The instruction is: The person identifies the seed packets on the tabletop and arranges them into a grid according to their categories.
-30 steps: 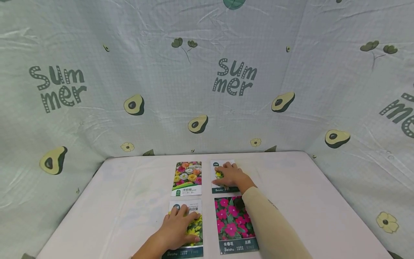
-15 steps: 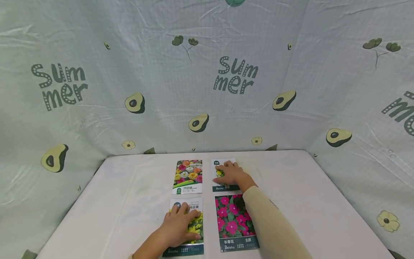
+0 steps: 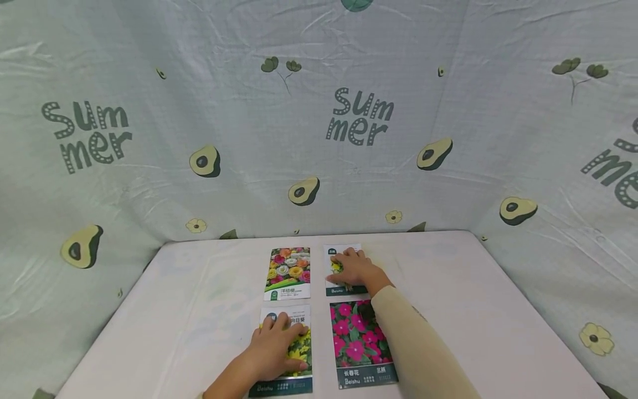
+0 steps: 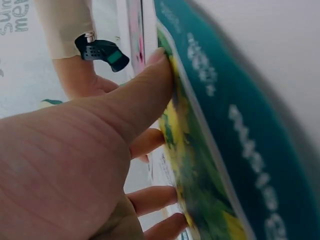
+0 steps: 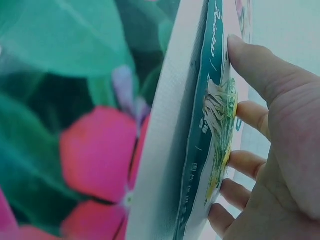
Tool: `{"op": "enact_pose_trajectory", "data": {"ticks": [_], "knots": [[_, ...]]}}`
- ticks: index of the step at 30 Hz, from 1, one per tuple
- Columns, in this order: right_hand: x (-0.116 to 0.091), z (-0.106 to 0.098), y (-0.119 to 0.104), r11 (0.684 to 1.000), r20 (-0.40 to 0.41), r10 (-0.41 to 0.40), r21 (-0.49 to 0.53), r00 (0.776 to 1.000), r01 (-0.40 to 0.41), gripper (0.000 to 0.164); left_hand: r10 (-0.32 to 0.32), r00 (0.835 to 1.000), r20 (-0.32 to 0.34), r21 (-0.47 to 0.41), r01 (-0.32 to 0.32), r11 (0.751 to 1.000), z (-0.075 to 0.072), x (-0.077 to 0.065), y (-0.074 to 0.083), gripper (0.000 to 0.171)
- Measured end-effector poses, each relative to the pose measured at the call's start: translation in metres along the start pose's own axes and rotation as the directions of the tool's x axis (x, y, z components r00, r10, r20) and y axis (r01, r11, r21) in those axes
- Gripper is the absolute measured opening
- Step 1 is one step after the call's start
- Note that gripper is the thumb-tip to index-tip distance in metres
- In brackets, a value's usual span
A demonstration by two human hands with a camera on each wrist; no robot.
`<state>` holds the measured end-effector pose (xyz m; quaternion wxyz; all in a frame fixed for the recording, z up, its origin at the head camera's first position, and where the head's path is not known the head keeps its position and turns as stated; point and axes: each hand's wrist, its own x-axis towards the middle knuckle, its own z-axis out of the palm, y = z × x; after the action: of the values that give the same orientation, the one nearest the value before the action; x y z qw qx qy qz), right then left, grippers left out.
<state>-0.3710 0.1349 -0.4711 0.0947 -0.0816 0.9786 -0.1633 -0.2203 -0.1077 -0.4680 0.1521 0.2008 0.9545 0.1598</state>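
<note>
Four-cornered on the table, flat seed packets lie in two rows. My left hand [image 3: 271,352] rests with spread fingertips on the front left packet, which has yellow flowers and a teal bottom band [image 3: 285,386]. In the left wrist view, the thumb and fingertips touch the face of this yellow-flower packet [image 4: 200,165]. Farther away, my right hand [image 3: 356,271] spreads over the back right packet [image 3: 344,290], white with yellow and a teal band. Its fingertips touch that packet [image 5: 217,150] in the right wrist view. The palms are raised, and the hands cover part of both packets.
At the back left lies a packet of multicoloured blooms [image 3: 287,271]. A packet with pink flowers [image 3: 355,338] lies at the front right, partly under the right sleeve [image 3: 413,338]. Behind the pale table [image 3: 199,310] hangs a curtain [image 3: 249,127] printed with avocados.
Both hands and the packets hold their places. Only the head view has shifted slightly.
</note>
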Motion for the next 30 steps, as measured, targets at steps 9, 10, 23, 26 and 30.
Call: {"op": "enact_pose_trajectory", "data": {"ticks": [9, 10, 23, 26, 30], "knots": [[-0.001, -0.005, -0.004, 1.0, 0.001, 0.003, -0.026, 1.0, -0.003, 0.073, -0.01, 1.0, -0.005, -0.032, 0.01, 0.999, -0.001, 0.001, 0.001, 0.065], [-0.001, -0.005, -0.005, 1.0, 0.005, 0.003, -0.028, 1.0, -0.003, 0.073, -0.009, 1.0, -0.007, -0.034, 0.009, 0.999, -0.001, 0.001, 0.001, 0.064], [-0.004, -0.006, -0.011, 0.999, 0.016, 0.006, -0.038, 1.0, -0.006, 0.071, 0.006, 0.998, -0.059, -0.041, -0.009, 0.999, -0.005, 0.0, -0.004, 0.048], [-0.006, -0.006, -0.01, 0.999, 0.01, 0.019, -0.044, 1.0, -0.019, 0.071, 0.011, 0.998, -0.059, -0.039, -0.013, 0.999, -0.006, -0.001, -0.004, 0.049], [-0.008, -0.005, -0.01, 0.999, 0.002, 0.018, -0.05, 1.0, -0.018, 0.07, 0.007, 0.998, -0.059, -0.04, -0.01, 0.999, -0.006, -0.003, -0.003, 0.051]]}}
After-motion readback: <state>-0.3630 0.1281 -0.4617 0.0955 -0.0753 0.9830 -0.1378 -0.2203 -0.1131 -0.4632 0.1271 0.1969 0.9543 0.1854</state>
